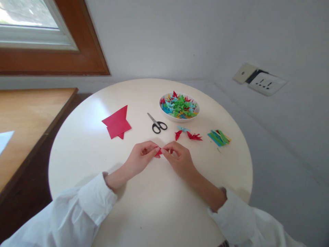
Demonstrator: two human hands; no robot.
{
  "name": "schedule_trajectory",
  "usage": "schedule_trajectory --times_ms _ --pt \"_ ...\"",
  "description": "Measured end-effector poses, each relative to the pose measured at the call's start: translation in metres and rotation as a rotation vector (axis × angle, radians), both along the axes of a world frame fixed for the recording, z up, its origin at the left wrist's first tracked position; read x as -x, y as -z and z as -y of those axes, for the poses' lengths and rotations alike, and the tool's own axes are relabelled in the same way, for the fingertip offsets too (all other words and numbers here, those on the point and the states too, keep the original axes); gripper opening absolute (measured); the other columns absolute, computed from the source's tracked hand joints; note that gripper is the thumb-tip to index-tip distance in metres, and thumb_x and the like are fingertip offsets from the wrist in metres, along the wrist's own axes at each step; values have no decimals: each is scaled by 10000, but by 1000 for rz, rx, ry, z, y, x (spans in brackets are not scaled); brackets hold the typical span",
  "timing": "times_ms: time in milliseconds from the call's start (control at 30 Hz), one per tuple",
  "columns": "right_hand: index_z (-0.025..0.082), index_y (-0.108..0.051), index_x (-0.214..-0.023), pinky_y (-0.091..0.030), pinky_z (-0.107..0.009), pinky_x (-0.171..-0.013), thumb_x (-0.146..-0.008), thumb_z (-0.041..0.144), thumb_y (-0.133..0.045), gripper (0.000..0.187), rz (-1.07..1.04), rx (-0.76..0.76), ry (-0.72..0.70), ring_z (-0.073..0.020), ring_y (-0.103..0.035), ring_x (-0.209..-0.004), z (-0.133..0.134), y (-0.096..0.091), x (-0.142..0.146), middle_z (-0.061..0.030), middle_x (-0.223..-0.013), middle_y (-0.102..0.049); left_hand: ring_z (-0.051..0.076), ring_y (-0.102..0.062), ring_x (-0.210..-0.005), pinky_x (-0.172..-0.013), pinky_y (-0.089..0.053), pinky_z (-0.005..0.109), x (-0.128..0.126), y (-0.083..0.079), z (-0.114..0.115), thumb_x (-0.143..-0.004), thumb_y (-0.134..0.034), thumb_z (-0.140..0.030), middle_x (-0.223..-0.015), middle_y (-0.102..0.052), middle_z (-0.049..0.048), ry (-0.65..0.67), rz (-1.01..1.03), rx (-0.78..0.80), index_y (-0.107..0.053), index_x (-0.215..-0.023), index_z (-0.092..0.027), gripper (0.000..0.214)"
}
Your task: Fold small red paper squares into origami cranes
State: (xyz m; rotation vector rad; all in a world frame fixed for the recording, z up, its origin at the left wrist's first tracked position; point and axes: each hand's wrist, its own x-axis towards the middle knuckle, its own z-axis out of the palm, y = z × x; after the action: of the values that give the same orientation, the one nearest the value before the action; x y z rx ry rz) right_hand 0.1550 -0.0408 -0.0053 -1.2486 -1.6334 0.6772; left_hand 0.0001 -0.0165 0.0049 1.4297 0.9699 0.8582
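Note:
My left hand (141, 158) and my right hand (178, 158) meet near the middle of the round white table (108, 192). Both pinch a small piece of red paper (158, 152) between their fingertips, just above the tabletop. Only a little of the red piece shows between the fingers. Both sleeves are white.
Red paper sheets (117, 124) lie to the left. Black-handled scissors (157, 124) lie behind my hands. A white bowl (179, 118) holds several coloured folded paper pieces. Small folded red and blue pieces (189, 134) and a stack of coloured paper strips (219, 137) lie to the right. A wooden ledge (28, 120) runs on the left.

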Motion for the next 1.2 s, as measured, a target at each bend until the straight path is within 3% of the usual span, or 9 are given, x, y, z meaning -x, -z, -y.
schedule_trajectory --times_ms 300,533,933,1200 --pt "189 -569 -634 -383 -245 -580 -776 225 -550 147 23 29 12 -115 -506 -576 0 0 0 18 -610 -603 112 -550 -543 -496 -399 202 0 -2 1 -753 -569 -408 -592 -632 42 -8 -61 -40 -613 -694 -122 295" --pt "184 -578 -645 -374 -247 -581 -774 231 -545 141 4 54 14 -116 -502 -586 0 -1 0 15 -618 -596 120 -584 -563 -503 -423 203 1 -1 1 -759 -571 -410 -630 -665 53 -4 -40 -46 -615 -677 -126 298" --pt "175 -591 -670 -394 -257 -591 -779 287 -525 170 -50 140 42 -129 -508 -602 -2 3 -2 -6 -636 -604 185 -678 -647 -632 -511 273 -1 2 1 -642 -713 -392 -638 -694 32 6 115 174 -551 -848 -147 359" --pt "175 -573 -656 -387 -253 -584 -795 288 -505 191 -29 138 36 -124 -498 -600 -2 1 -3 -4 -633 -596 211 -682 -642 -477 -417 207 -1 -1 2 -647 -697 -440 -624 -691 44 -15 93 156 -528 -880 -156 404"
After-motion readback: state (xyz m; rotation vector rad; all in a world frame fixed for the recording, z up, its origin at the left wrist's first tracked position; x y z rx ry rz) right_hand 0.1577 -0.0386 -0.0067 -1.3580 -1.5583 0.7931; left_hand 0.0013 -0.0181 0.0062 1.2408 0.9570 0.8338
